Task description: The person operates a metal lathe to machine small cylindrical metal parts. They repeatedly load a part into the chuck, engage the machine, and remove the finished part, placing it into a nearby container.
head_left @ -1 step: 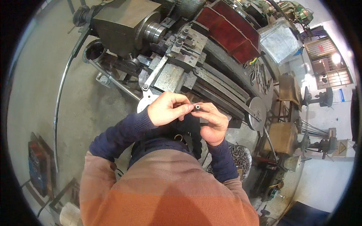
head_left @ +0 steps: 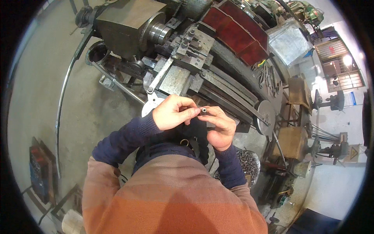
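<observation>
A small metal sleeve [head_left: 204, 110] with a round hole in its end is pinched between my two hands, in front of the lathe. Thumb and fingers of my left hand [head_left: 174, 113] close on its left side. The fingertips of my right hand [head_left: 219, 126] press on it from the right, and the two hands nearly touch there. Most of the piece is hidden by the fingers. Just beyond my hands is the lathe's carriage with its tool post [head_left: 194, 48]; the bright round spindle nose [head_left: 159, 33] shows at the upper left.
A handwheel [head_left: 266, 117] stands to the right of my hands, and a long metal bar [head_left: 120, 86] slants in from the left. Several hand tools [head_left: 267, 78] lie beyond the bed, near a dark red box [head_left: 235, 31]. By my right elbow is a container of small metal parts [head_left: 246, 163].
</observation>
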`<control>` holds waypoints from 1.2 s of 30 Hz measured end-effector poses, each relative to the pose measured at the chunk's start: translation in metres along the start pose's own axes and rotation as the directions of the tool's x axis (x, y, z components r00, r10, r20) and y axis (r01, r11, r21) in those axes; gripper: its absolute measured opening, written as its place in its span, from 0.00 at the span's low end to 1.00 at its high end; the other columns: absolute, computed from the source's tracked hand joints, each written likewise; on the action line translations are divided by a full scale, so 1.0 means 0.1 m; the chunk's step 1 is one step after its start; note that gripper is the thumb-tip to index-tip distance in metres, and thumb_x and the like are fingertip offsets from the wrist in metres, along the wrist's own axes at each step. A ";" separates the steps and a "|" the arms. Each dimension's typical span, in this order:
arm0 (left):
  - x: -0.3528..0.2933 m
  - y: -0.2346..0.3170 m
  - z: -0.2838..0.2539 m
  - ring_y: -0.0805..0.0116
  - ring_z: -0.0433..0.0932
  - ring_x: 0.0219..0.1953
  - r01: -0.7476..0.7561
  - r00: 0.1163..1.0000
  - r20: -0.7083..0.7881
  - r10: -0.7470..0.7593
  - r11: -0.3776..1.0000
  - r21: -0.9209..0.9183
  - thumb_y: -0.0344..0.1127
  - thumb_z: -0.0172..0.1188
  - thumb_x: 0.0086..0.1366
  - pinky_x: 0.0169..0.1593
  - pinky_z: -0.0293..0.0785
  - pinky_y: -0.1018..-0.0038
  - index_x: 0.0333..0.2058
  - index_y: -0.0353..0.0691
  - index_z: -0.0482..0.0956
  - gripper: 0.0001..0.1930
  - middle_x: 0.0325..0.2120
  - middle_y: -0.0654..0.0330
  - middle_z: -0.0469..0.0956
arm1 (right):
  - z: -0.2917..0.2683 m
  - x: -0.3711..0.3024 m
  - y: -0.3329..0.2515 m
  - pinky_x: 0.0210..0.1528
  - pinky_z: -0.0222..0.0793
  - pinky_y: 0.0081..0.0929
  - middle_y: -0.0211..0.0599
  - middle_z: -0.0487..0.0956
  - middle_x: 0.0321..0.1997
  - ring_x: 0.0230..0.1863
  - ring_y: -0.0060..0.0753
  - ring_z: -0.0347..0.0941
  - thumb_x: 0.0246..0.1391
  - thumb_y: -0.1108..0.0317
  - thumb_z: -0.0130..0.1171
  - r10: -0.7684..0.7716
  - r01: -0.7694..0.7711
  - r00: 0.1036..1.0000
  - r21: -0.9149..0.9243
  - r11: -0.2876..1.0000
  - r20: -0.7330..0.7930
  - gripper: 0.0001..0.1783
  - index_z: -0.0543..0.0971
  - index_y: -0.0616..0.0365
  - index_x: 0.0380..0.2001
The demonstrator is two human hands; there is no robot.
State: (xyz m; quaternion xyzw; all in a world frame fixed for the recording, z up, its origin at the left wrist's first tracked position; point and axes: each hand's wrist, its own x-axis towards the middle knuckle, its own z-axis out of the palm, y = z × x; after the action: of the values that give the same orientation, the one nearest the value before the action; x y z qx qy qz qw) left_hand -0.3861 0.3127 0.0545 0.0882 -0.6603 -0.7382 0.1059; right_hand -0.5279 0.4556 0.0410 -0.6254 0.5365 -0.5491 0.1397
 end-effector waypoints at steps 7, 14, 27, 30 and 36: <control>0.04 -0.04 0.01 0.77 0.73 0.22 0.004 1.000 0.029 -0.006 0.997 0.080 0.41 0.52 0.63 0.30 0.68 0.79 0.29 0.32 0.76 0.15 0.17 0.61 0.75 | -0.02 -0.03 -0.01 0.45 0.64 0.31 0.45 0.77 0.40 0.42 0.41 0.72 0.44 0.46 0.57 0.037 -0.035 0.999 0.052 0.998 -0.022 0.29 0.80 0.66 0.33; 0.07 -0.04 0.05 0.77 0.73 0.23 0.037 0.999 0.037 -0.039 0.998 0.060 0.41 0.51 0.63 0.30 0.68 0.79 0.29 0.32 0.76 0.15 0.17 0.61 0.75 | -0.06 -0.06 0.00 0.46 0.64 0.31 0.45 0.77 0.40 0.43 0.41 0.72 0.42 0.47 0.59 0.065 -0.062 0.997 0.074 0.995 -0.029 0.28 0.80 0.65 0.34; 0.10 0.04 0.10 0.76 0.73 0.23 -0.036 0.999 0.025 0.029 0.953 0.302 0.37 0.52 0.62 0.29 0.70 0.77 0.32 0.32 0.76 0.12 0.18 0.60 0.75 | -0.11 -0.08 -0.02 0.37 0.67 0.29 0.44 0.75 0.34 0.35 0.43 0.72 0.33 0.61 0.55 0.009 -0.015 0.999 -0.154 0.988 -0.036 0.19 0.80 0.61 0.30; 0.10 0.03 0.10 0.67 0.74 0.20 -0.103 0.991 -0.014 0.130 0.841 0.531 0.39 0.56 0.58 0.27 0.68 0.74 0.30 0.35 0.77 0.12 0.18 0.53 0.74 | -0.08 0.00 -0.11 0.33 0.67 0.29 0.43 0.74 0.32 0.31 0.42 0.71 0.32 0.62 0.55 -0.079 0.076 0.997 -0.262 0.962 0.000 0.17 0.79 0.61 0.28; 0.14 0.05 0.10 0.57 0.73 0.19 -0.098 0.993 0.014 0.116 0.761 0.642 0.44 0.57 0.56 0.24 0.67 0.70 0.28 0.37 0.78 0.14 0.17 0.51 0.73 | -0.08 0.04 -0.14 0.30 0.67 0.30 0.42 0.73 0.31 0.29 0.42 0.69 0.25 0.69 0.53 -0.118 0.119 0.993 -0.335 0.935 0.024 0.16 0.78 0.61 0.26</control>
State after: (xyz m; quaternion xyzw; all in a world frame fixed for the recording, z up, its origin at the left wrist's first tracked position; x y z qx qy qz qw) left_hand -0.4019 0.3183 0.0610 0.0908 -0.8750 -0.4601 0.1201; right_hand -0.5280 0.4614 0.0570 -0.6722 0.5833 -0.4559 -0.0015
